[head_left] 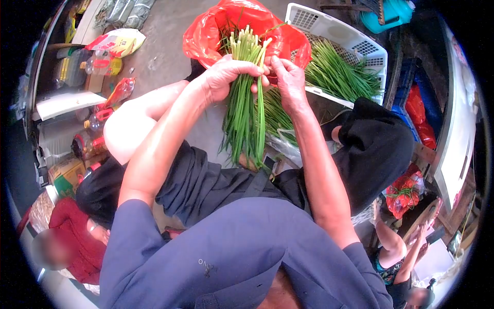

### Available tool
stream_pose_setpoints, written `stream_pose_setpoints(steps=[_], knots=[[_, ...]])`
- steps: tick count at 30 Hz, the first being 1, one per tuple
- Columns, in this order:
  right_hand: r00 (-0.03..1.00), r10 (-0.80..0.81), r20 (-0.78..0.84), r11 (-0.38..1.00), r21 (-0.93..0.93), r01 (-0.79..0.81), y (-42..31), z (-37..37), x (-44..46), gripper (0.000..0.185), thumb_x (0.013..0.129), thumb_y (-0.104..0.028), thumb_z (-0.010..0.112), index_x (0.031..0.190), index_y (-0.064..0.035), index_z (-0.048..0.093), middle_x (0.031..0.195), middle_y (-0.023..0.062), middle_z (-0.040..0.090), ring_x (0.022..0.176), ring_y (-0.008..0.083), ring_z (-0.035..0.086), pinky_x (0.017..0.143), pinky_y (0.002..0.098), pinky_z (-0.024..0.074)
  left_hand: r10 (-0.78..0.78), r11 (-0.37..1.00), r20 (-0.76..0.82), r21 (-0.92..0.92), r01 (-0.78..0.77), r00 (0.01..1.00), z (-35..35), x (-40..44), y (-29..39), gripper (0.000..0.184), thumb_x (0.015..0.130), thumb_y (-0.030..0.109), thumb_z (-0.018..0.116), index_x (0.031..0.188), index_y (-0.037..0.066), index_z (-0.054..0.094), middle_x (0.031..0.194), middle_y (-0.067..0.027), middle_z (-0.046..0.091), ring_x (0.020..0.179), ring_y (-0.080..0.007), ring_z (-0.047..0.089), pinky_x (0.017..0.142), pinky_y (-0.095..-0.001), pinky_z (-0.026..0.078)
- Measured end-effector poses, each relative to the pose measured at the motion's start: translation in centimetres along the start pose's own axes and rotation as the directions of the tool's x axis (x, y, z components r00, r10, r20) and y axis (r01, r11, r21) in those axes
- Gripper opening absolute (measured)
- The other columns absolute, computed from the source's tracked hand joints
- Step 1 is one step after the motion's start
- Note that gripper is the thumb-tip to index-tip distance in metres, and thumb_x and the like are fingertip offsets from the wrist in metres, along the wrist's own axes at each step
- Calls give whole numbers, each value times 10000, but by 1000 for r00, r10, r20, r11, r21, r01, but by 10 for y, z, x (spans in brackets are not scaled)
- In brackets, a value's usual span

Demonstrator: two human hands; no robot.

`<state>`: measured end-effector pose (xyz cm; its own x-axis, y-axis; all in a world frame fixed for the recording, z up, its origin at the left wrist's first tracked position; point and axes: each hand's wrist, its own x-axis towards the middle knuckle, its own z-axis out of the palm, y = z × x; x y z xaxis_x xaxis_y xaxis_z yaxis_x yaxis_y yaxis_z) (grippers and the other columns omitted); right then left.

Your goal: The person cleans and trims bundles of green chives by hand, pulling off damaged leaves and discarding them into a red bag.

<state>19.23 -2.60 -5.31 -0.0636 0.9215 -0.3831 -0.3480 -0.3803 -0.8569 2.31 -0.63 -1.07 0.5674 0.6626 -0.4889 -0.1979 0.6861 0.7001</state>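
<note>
A thick bunch of garlic chives (239, 116) is gripped by my left hand (222, 80), its fingers wrapped round the stalks near their pale cut ends. Those ends point up and away from me; the green leaves hang down toward my lap. Close at the right of the bunch, my right hand (289, 80) has thumb and fingertips pinched together. Whatever sits in that pinch is too small to make out. Just beyond both hands, a red plastic bag (206, 36) gapes open with some green bits inside. More chives (278, 113) lie below my right hand, partly hidden.
To the right, a white plastic crate (329, 26) holds many loose chives (339, 72). A turquoise jug (388, 15) stands behind it. Bottles (103, 64) and packets line the left shelf. One person in a red top (77, 237) sits lower left, another person (396, 252) lower right.
</note>
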Motion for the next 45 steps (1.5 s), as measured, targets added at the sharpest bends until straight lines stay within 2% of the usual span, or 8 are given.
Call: stream_pose_setpoints(steps=[3, 10, 17, 22, 25, 34, 43, 45], knots=[[999, 27, 39, 999, -38, -25, 1, 1, 0, 408, 956, -391, 509, 952, -5, 643, 806, 66, 659, 648, 118, 607, 628, 260, 498, -17, 999, -20, -33, 17, 1000, -5, -1, 4, 293, 811, 137, 632, 1047, -35, 608, 875, -105, 690, 829, -187, 663, 831, -319, 514], [906, 86, 415, 984, 107, -142, -12, 12, -16, 613, 922, -495, 520, 1344, -55, 453, 1155, 57, 571, 1042, 111, 525, 883, 267, 428, 108, 986, -201, -100, -130, 974, 0, -1, 9, 274, 825, 134, 638, 1065, 10, 595, 874, -85, 669, 823, -204, 649, 830, -341, 516], [874, 155, 461, 926, -375, 33, -18, 8, -19, 1128, 614, -391, 828, 1441, 53, 200, 1420, 180, 361, 1318, 212, 351, 1093, 315, 275, 207, 926, -201, -274, -258, 957, 5, 6, -4, 176, 837, 108, 623, 989, 32, 579, 829, -84, 644, 811, -196, 637, 807, -343, 519], [898, 69, 434, 945, -317, 81, -16, 13, -37, 467, 703, -178, 758, 1080, -9, 540, 901, 46, 615, 791, 104, 594, 731, 261, 496, 237, 896, -248, -319, -310, 939, 2, 12, -4, 125, 820, 114, 642, 914, 49, 591, 800, -79, 639, 840, -220, 637, 830, -359, 503], [912, 152, 381, 958, -284, -42, -8, 9, -40, 301, 729, -114, 705, 983, -27, 570, 749, 14, 596, 614, 83, 564, 573, 241, 471, 236, 897, -220, -325, -299, 947, 14, 8, 0, 119, 801, 113, 658, 883, 48, 601, 795, -80, 645, 833, -217, 634, 841, -353, 494], [963, -2, 269, 759, -627, 176, -117, -62, -14, 213, 723, -92, 661, 929, -45, 631, 693, -20, 591, 564, 62, 531, 528, 220, 433, 299, 946, -70, -106, -305, 952, 40, 8, 28, 403, 837, 228, 672, 1164, 39, 530, 1150, -110, 610, 1090, -214, 578, 916, -397, 463], [971, -84, 224, 320, -917, 239, -165, -186, 67, 249, 725, -116, 656, 952, -20, 621, 711, -10, 591, 594, 62, 528, 554, 238, 441, 228, 974, -168, 24, -227, 959, 42, 4, 28, 340, 892, 210, 600, 1151, 0, 533, 1029, -139, 646, 932, -212, 649, 820, -319, 524], [985, -73, 158, 68, -984, 163, -149, -215, 87, 327, 682, -187, 628, 989, -75, 644, 820, 153, 673, 795, 288, 660, 737, 399, 488, 210, 978, -180, 25, -209, 961, 38, 7, 27, 338, 890, 208, 601, 1151, 3, 534, 1029, -137, 646, 929, -211, 648, 817, -319, 522]])
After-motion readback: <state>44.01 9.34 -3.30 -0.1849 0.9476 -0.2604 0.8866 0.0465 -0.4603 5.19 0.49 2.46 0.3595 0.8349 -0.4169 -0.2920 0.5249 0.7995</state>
